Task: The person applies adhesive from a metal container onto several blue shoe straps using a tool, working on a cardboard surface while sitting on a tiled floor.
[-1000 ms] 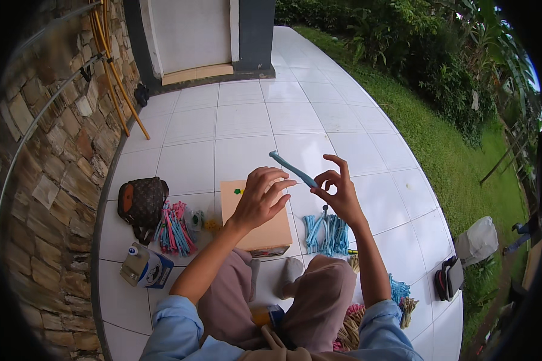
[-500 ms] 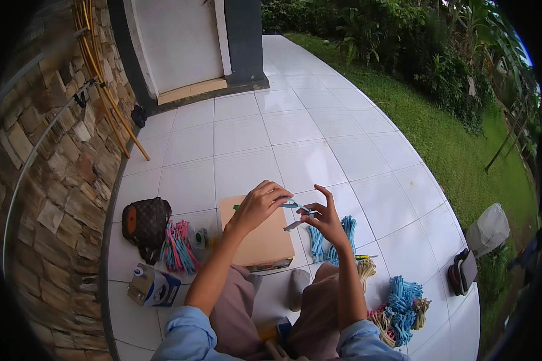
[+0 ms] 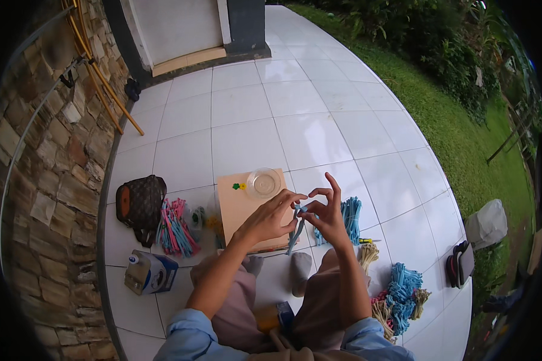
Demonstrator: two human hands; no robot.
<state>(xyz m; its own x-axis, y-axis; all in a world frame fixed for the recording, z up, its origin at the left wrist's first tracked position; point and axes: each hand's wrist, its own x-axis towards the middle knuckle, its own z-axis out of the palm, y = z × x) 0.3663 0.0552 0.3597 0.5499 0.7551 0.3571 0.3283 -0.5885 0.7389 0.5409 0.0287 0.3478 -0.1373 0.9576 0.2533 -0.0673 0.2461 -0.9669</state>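
Note:
A light blue strap-like strip (image 3: 293, 238) is pinched between my two hands above the near right part of a tan box (image 3: 235, 210). My left hand (image 3: 271, 216) has its fingers closed on the strip near its upper end. The thumb and a finger of my right hand (image 3: 329, 213) press on the knotted or folded part, its other fingers raised. On the box top stand a clear round bowl (image 3: 264, 183) and small green and yellow flower-shaped pieces (image 3: 239, 186). Beyond my right hand lie bundles of blue strips (image 3: 351, 219).
Left: a brown backpack (image 3: 140, 204), pink and blue strips (image 3: 176, 227) and a metal can (image 3: 150, 274). Right: a yellow-handled tool (image 3: 369, 240), cream bundles (image 3: 368, 256), a blue pile (image 3: 404, 289), a dark pouch (image 3: 459, 263) and a white bag (image 3: 488, 224). A stone wall (image 3: 48, 210) borders the tiles.
My view has tipped downward, and the bowl now shows past my left hand. The hands have come closer together, and the strip's loose end now hangs down.

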